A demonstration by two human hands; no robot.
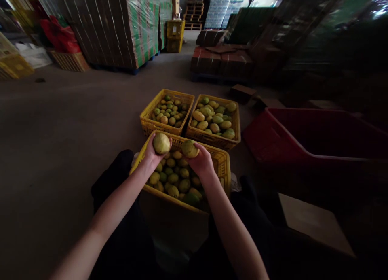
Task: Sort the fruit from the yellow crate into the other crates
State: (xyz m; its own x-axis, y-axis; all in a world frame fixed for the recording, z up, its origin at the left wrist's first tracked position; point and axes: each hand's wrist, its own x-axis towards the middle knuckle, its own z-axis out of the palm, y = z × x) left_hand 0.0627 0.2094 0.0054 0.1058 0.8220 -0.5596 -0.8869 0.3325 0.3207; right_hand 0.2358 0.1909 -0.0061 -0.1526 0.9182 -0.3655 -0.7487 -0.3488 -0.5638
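My left hand (150,153) is closed around a pale yellow-green mango (161,143). To its right, my right hand (203,160) grips a greener mango (190,149) with some darker marks on its skin. Both fruits are held up over the far part of the near yellow crate (224,166), a little apart from each other. Inside that crate lie many green and yellow mangoes (173,179), some hidden by my forearms. Behind it stand a left yellow crate (148,124) with smaller-looking fruit and a right yellow crate (212,141) heaped with larger ones.
A large red bin (273,136) stands to the right, with a cardboard piece (315,221) nearer me. Flat carton stacks (221,61) rest on a pallet ahead. Wrapped pallet loads (100,25) rise at the back left, beside stacked yellow crates (175,35).
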